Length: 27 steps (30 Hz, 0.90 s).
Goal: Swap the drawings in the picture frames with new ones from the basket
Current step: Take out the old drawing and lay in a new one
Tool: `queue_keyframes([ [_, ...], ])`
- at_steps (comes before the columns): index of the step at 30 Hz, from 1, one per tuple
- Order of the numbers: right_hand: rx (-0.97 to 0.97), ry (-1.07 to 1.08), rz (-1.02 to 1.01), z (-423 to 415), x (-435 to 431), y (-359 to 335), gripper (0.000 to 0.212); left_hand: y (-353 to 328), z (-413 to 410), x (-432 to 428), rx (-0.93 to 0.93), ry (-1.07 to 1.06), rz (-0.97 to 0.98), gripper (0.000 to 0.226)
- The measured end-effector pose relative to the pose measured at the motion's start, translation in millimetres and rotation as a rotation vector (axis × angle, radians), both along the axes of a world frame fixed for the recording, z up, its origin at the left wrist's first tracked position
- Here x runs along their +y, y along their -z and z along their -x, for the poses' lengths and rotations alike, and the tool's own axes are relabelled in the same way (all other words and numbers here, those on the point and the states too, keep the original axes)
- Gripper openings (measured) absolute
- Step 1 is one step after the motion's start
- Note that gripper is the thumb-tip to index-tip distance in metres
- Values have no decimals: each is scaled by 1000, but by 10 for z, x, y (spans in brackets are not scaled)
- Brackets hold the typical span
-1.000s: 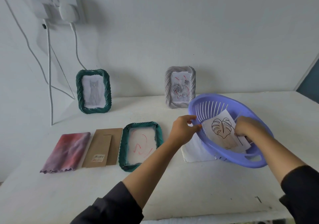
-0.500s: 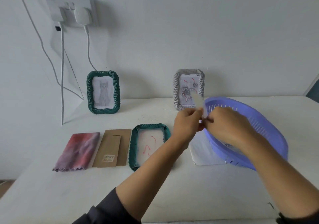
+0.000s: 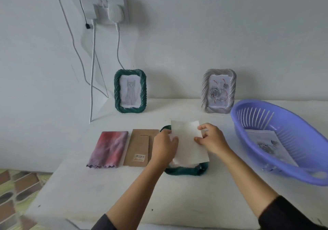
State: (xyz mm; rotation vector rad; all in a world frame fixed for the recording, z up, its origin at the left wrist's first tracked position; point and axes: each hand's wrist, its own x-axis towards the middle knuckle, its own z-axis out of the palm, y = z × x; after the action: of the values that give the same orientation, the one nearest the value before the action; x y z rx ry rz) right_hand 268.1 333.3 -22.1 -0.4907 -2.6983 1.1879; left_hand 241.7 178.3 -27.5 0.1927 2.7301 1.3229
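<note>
Okay, head view. Both my hands are on one white sheet of paper [image 3: 187, 139], blank side up, held tilted just above the green frame [image 3: 184, 170] that lies flat on the table [image 3: 106, 185]. My left hand [image 3: 164, 147] grips the sheet's left edge with the fingers [image 3: 167, 134] curled onto it. My right hand [image 3: 213, 141] pinches the right edge between thumb and forefinger. The sheet covers most of the flat frame; only its near rail and a bit of the far left corner show.

Just left of that frame lies the brown cardboard backing [image 3: 140, 148] with a barcode sticker, and next to it a folded pink-purple cloth [image 3: 108, 149]. At the back against the wall stand two frames, well apart: a green one with a cat drawing [image 3: 130, 91] and a grey one with a rose drawing [image 3: 219, 91].

The purple basket [image 3: 301, 141] sits on the right, tipped toward me, with another drawing [image 3: 266, 141] lying inside it; its details are blurred. A wall socket [image 3: 106, 8] with two plugs hangs above left, cables running down.
</note>
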Motion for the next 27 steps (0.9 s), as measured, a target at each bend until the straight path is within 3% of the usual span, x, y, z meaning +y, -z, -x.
queue_keyframes([
  [4, -54, 1, -86, 85, -125, 214, 40, 119, 64, -177, -10, -17, 180, 46],
  [11, -56, -19, -252, 32, -127, 291, 40, 171, 113, -247, -58, 83, 200, 46],
  [27, -86, -145, -176, 32, 54, 439, 48, 204, 196, -251, -137, 129, 190, 56],
])
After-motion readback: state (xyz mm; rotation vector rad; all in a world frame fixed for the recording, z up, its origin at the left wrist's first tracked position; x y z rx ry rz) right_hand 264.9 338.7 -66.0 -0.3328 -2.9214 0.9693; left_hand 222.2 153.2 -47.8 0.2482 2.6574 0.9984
